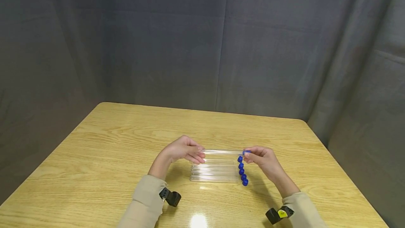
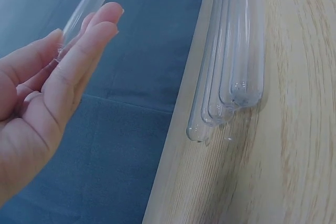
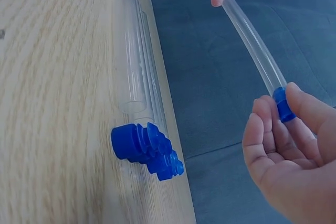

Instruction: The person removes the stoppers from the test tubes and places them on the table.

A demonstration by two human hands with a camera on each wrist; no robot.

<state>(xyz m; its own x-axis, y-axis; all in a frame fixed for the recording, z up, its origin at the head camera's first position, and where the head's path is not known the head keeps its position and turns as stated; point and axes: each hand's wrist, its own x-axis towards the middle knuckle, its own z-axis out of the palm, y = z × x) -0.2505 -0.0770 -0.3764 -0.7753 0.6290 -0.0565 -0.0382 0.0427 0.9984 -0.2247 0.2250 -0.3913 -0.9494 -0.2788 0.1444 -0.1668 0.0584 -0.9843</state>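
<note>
A clear test tube (image 1: 221, 152) is held level above the table between both hands. My left hand (image 1: 186, 150) pinches its left end between thumb and fingers. At the other end, my right hand (image 1: 263, 158) pinches a blue cap (image 3: 282, 104), which sits at the tube's mouth; how deep it goes in cannot be told. Below lie several more clear test tubes (image 1: 215, 175) side by side, their rounded ends to the left. Beside their right ends runs a line of several loose blue caps (image 1: 242, 171), with ridged stems visible in the right wrist view.
The wooden table (image 1: 126, 129) has rounded far corners and ends at a grey curtain (image 1: 164, 45) behind. Black wrist cameras (image 1: 171, 197) are strapped over the beige sleeves (image 1: 143, 200). Light glares off the front of the table.
</note>
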